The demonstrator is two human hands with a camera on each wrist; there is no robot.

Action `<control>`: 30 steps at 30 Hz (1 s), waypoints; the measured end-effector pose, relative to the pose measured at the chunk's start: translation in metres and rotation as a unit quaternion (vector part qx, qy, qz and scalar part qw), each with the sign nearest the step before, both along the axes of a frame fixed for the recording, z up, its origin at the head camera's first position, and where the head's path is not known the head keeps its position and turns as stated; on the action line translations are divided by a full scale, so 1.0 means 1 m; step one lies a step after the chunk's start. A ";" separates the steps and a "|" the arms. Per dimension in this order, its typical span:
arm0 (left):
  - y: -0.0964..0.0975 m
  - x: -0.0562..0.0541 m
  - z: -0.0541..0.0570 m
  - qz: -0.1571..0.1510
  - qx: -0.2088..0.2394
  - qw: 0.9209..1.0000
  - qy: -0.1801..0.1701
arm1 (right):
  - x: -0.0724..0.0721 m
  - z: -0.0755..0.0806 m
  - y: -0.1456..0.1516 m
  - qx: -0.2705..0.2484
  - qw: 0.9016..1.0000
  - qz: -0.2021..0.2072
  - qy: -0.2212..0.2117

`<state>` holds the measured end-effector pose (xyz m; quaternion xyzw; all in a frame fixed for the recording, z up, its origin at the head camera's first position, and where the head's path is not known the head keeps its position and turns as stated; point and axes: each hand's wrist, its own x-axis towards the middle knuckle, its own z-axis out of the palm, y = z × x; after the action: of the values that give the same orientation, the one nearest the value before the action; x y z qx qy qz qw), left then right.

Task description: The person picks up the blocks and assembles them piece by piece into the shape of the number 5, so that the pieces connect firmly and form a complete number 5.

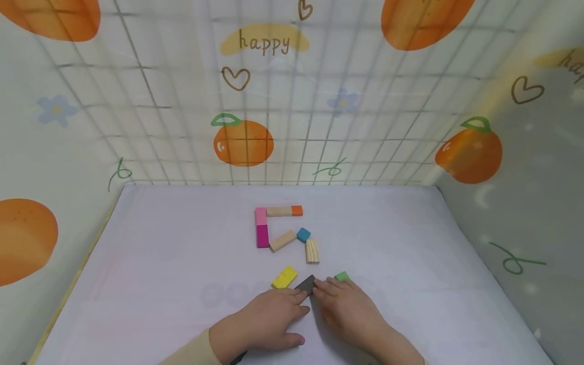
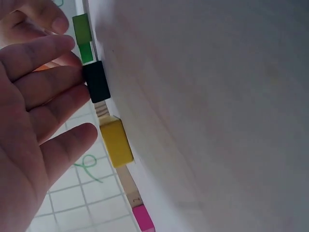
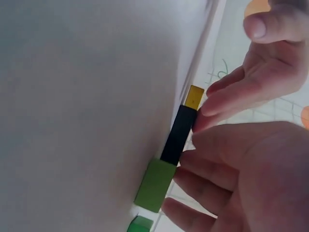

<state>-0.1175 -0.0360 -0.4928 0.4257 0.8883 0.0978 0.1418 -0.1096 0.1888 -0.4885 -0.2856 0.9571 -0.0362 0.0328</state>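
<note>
A black block (image 1: pixel 304 285) lies slanted on the white tabletop between the two hands. My left hand (image 1: pixel 274 317) touches its upper face with extended fingertips, the thumb held apart. From the other side, my right hand (image 1: pixel 349 309) reaches the block's right end with its fingers fairly straight. A yellow block (image 1: pixel 285 278) lies just beyond the left fingers. Partly hidden behind the right hand is a light green block (image 1: pixel 342 276); in the right wrist view this green block (image 3: pixel 155 185) sits by the right fingertips, with a darker green piece (image 3: pixel 140 224) near it.
Farther back, a pink block (image 1: pixel 261 216), a magenta block (image 1: pixel 262 236), a plain wooden block (image 1: pixel 279 211) and an orange block (image 1: pixel 297 210) form a corner. A tilted wooden block (image 1: pixel 283 241), a blue block (image 1: pixel 303 234) and a striped wooden block (image 1: pixel 312 252) lie nearer.
</note>
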 end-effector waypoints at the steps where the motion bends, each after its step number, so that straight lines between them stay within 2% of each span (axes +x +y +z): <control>1: 0.001 0.000 -0.001 -0.002 -0.001 1.000 -0.002 | 0.000 -0.001 0.000 0.002 1.000 -0.003 0.003; 12: 0.011 -0.002 -0.002 0.000 -0.028 0.999 -0.030 | -0.002 -0.003 0.004 0.030 0.998 -0.050 -0.001; 20: 0.021 -0.004 -0.007 -0.015 -0.030 0.999 -0.012 | -0.001 -0.005 0.009 0.012 0.998 -0.065 -0.017; 30: 0.024 -0.006 -0.002 -0.014 -0.031 0.999 -0.012 | -0.005 -0.007 0.007 0.022 0.996 -0.075 -0.040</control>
<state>-0.1230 -0.0117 -0.4953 0.4319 0.8834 0.0732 0.1666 -0.1148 0.1959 -0.4952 -0.2107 0.9743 -0.0293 0.0744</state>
